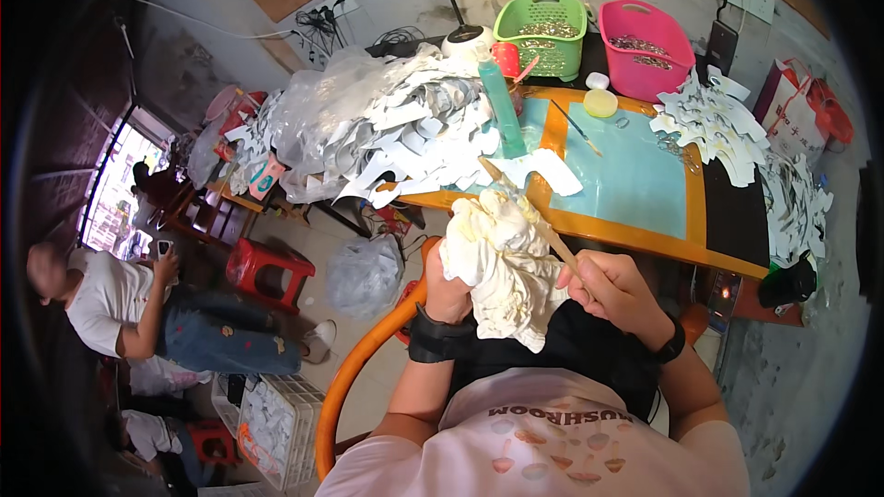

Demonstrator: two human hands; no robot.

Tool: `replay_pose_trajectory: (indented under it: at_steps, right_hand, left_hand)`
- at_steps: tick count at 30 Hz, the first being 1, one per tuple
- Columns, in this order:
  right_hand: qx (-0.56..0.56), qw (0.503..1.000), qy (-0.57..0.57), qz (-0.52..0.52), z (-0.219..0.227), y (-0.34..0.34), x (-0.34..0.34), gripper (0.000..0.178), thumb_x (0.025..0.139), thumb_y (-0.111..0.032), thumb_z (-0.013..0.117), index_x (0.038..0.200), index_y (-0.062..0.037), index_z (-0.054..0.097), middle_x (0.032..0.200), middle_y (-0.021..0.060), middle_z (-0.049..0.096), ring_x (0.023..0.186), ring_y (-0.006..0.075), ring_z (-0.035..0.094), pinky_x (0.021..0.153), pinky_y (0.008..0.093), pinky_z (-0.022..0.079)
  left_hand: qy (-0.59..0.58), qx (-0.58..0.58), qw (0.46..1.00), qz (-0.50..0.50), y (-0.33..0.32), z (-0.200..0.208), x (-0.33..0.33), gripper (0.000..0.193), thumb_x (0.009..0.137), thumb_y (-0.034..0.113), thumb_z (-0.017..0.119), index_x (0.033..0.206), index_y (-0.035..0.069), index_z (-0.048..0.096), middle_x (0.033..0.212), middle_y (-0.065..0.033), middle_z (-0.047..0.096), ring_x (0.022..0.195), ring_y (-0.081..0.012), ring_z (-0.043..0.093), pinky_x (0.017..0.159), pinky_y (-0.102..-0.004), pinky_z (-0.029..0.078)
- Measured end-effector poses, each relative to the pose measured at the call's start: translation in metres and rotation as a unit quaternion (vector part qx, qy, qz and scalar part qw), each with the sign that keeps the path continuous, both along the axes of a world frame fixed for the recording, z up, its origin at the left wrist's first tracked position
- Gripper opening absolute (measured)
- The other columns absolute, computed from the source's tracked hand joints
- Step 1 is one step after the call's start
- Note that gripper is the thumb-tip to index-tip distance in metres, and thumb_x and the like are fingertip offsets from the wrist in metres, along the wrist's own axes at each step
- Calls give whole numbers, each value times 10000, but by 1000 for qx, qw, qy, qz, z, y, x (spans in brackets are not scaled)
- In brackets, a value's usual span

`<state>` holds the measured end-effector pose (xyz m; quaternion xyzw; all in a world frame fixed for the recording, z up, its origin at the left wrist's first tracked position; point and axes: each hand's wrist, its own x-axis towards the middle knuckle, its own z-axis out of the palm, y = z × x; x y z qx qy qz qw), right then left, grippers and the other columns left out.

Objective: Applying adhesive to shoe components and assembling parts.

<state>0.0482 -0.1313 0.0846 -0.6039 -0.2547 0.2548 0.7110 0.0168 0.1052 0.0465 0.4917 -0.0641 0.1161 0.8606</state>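
My left hand (448, 287) is closed around a bunched, wrinkled cream-white cloth (505, 244), held in front of my lap at the table's near edge. My right hand (615, 292) grips a slim wooden stick (564, 253), which slants up and left along the cloth; its far end lies near the table edge. Whether that end carries bristles or a blade cannot be made out. Just beyond the cloth, a white cut-out piece (552, 171) lies on the table near a translucent green bottle (502, 110).
A heap of white cut-outs (424, 119) covers the table's left. Green (539, 13) and pink baskets (645, 82) of small metal parts stand behind. A thin brush (578, 128) lies on the blue mat (635, 188). A red stool (267, 271) and a person (120, 308) holding a phone are left.
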Motion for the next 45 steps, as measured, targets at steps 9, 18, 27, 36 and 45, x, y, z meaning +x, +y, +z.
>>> replay_pose_trajectory:
  at_steps: [9, 18, 27, 36, 45]
  right_hand:
    - [9, 999, 23, 40, -15, 6, -1, 359, 1008, -216, 341, 911, 43, 569, 572, -34, 405, 505, 30, 343, 477, 199, 308]
    - [-15, 994, 90, 68, -11, 10, -4, 359, 1007, -226, 358, 928, 47, 576, 582, -34, 444, 487, 27, 356, 476, 194, 326]
    - [-98, 971, -187, -116, -21, 21, -12, 112, 897, -94, 583, 897, 16, 603, 632, 97, 503, 519, 116, 423, 501, 259, 362]
    - [-134, 938, -273, -169, -24, 23, -11, 89, 850, -95, 634, 875, -12, 615, 639, 119, 531, 495, 202, 475, 490, 287, 393]
    - [-161, 848, -420, -279, -21, 22, -11, 167, 747, -117, 740, 875, -60, 649, 652, 63, 585, 534, 213, 549, 487, 301, 428]
  left_hand:
    - [9, -7, 999, -34, 7, 7, -12, 721, 736, 264, 654, 1300, -99, 392, 1242, -189, 549, 1104, -250, 579, 980, -357, 426]
    - [-87, -105, 981, -138, 17, -4, -2, 780, 766, 349, 503, 1367, -107, 306, 1369, -223, 433, 1250, -319, 460, 1072, -398, 329]
    - [-2, 22, 997, -75, 16, 3, -1, 617, 914, 355, 458, 1307, -117, 398, 1271, -208, 522, 1170, -275, 526, 1015, -373, 378]
    - [-25, 43, 996, -69, 18, 4, 0, 525, 897, 256, 566, 1263, -106, 461, 1204, -163, 575, 1100, -203, 567, 964, -324, 411]
    - [-26, -58, 998, -14, 20, 1, 4, 364, 888, 110, 542, 1180, -107, 532, 1146, -157, 607, 1055, -192, 590, 934, -311, 444]
